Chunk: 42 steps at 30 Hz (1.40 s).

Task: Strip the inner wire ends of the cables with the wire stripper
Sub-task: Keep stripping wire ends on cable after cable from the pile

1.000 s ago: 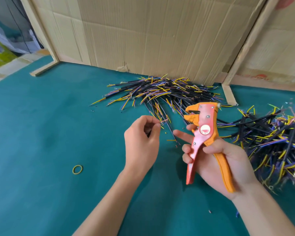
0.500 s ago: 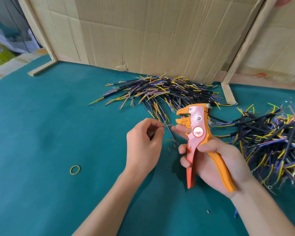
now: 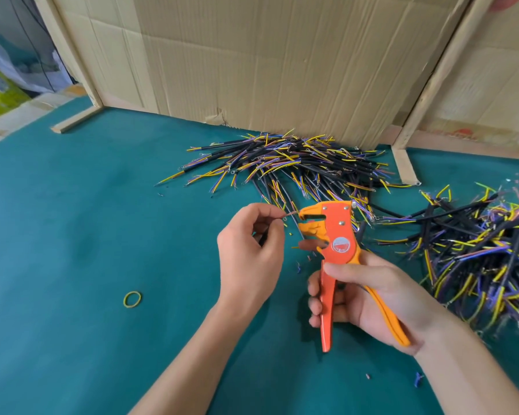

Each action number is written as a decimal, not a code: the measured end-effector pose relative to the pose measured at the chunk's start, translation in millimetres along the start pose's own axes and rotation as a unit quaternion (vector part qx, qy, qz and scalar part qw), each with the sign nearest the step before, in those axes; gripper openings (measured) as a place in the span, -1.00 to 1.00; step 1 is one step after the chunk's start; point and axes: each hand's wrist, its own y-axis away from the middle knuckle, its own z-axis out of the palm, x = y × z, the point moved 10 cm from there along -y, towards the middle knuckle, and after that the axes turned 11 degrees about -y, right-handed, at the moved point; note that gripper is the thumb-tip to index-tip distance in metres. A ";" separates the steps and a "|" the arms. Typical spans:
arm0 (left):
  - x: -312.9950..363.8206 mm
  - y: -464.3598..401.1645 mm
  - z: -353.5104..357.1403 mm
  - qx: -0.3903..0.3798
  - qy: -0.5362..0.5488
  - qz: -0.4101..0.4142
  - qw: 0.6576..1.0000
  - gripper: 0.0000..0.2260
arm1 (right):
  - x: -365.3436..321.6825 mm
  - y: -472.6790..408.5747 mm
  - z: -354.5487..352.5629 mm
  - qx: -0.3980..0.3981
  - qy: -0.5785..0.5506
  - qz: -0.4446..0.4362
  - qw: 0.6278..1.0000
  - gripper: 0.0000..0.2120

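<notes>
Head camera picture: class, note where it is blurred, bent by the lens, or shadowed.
Head view: the black, yellow and purple cable heap at the right edge is smeared; the pale wooden strips lean outward, a wide-angle effect; light is soft, with faint shadows on the teal mat under both forearms; the orange wire stripper stays sharp, without glare.

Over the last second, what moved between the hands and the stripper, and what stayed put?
The right hand brought the wire stripper leftward, so its head now sits right at the wire end pinched in the left hand; earlier a clear gap separated them. Neither hand let go. The cable piles and the yellow rubber band stayed on the mat.
</notes>
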 end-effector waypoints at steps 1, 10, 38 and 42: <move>0.9 0.4 1.6 -0.006 0.000 0.004 1.000 -0.84 | -0.4 0.7 0.1 -0.002 0.004 -0.001 1.000 -0.51; 6.9 3.0 7.1 -0.030 -0.022 0.036 0.999 -0.81 | -0.7 2.0 -2.9 0.005 0.025 -0.005 1.000 -0.60; 3.1 1.1 11.2 -0.061 0.027 0.011 0.998 -0.82 | -2.5 3.5 2.2 0.017 0.064 -0.012 0.998 -0.73; 1.5 -0.1 11.7 -0.063 0.053 0.003 0.997 -0.80 | -2.5 -0.4 3.4 0.047 0.068 -0.048 0.995 -0.63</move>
